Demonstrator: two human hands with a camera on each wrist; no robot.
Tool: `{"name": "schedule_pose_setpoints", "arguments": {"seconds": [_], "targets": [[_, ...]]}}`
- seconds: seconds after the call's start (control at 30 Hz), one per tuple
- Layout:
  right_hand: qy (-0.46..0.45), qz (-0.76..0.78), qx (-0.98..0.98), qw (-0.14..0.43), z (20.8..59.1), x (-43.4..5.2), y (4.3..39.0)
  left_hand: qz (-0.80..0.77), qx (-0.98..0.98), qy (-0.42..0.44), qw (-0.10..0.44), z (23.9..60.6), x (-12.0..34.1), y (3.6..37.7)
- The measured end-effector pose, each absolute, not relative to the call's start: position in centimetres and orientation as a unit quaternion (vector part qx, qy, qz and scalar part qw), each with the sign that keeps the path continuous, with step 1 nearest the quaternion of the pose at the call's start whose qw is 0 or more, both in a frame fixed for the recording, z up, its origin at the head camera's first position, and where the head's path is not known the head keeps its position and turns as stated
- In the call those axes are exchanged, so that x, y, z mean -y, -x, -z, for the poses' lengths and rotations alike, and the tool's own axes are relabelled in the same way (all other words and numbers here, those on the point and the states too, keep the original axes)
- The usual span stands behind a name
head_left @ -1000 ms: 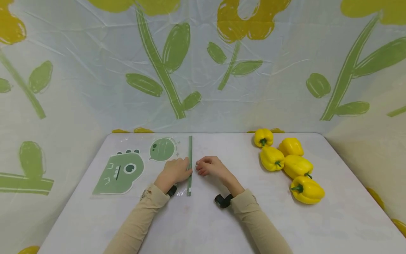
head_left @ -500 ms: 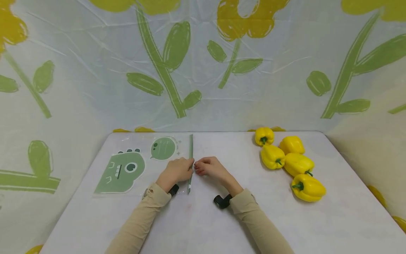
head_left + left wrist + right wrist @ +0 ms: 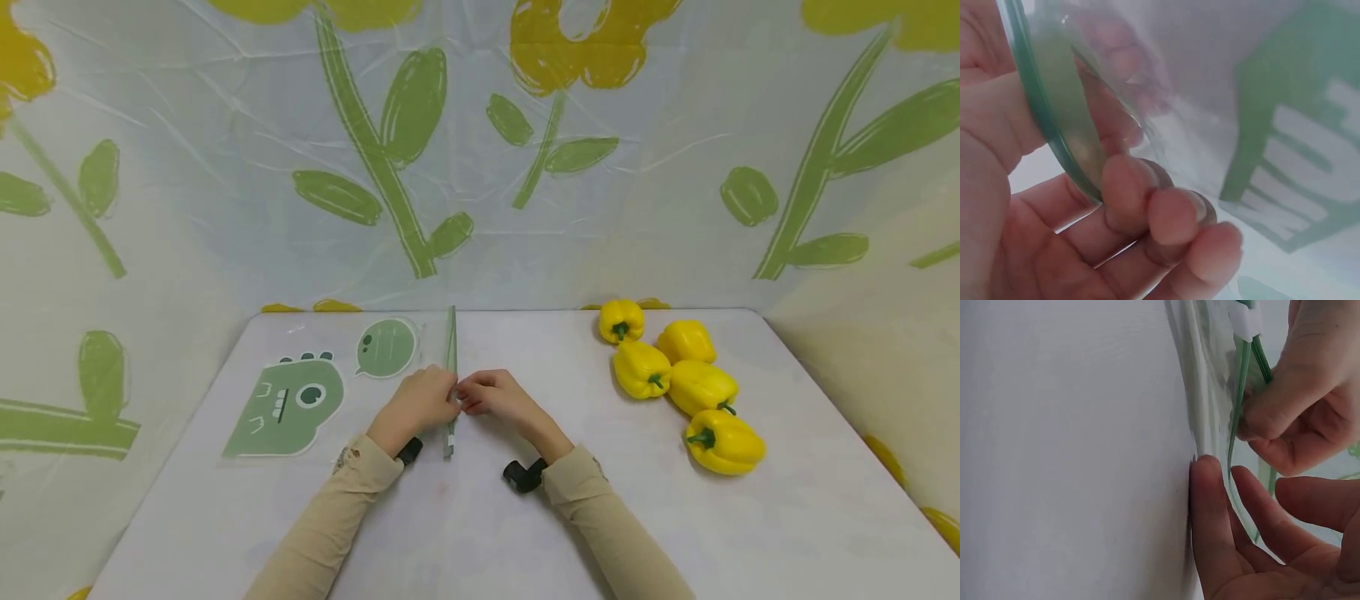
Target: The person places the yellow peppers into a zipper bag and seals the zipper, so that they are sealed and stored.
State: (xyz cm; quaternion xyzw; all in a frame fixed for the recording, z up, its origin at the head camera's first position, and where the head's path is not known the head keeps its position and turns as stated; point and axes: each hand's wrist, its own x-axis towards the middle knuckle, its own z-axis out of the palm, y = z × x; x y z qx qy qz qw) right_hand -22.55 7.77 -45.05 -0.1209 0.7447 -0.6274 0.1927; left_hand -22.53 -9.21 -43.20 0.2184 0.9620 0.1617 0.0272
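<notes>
A clear zip bag (image 3: pixel 288 417) with a green monster print lies on the left of the table, its green zip strip (image 3: pixel 452 333) facing right. My left hand (image 3: pixel 420 398) grips the bag's mouth; in the left wrist view its fingers (image 3: pixel 1129 187) curl by the green rim. Close beside it, my right hand (image 3: pixel 501 398) pinches the lower lip of the mouth. The right wrist view has the two zip strips spread apart below a white slider (image 3: pixel 1245 322), with the right-hand fingers (image 3: pixel 1207 500) at the lip. Some fingertips are hidden.
Several yellow bell peppers (image 3: pixel 701 387) lie in a cluster on the right side of the white table (image 3: pixel 540 533). A flower-printed cloth (image 3: pixel 637 233) hangs behind the table and along both sides.
The zip strip has lifted from lying flat and its two sides have parted. The left hand has shifted slightly right; the right hand has come in to the bag's mouth. The peppers stay put.
</notes>
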Motion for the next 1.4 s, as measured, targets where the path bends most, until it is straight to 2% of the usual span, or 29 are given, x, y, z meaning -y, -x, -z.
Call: {"name": "schedule_pose_setpoints", "arguments": {"seconds": [0.3,0.57,0.67,1.13,1.4], "targets": [[0.119,0.635,-0.732,0.217,45.3,-7.8,22.7,-0.167,-0.962,-0.211,0.036,42.9,8.9,22.5],[0.129,0.653,-0.712,0.222,45.2,-7.9,22.9,-0.153,-0.959,-0.210,0.109,42.4,9.1,22.0],[0.120,0.657,-0.710,0.222,45.1,-7.9,23.0,-0.150,-0.959,-0.211,0.115,42.1,9.1,21.9],[0.101,0.662,-0.707,0.227,45.3,-8.2,23.3,-0.125,-0.973,-0.192,0.039,40.9,8.8,21.8],[0.103,0.674,-0.694,0.230,45.6,-8.6,23.5,-0.118,-0.976,-0.175,-0.057,39.7,8.5,21.3]]}}
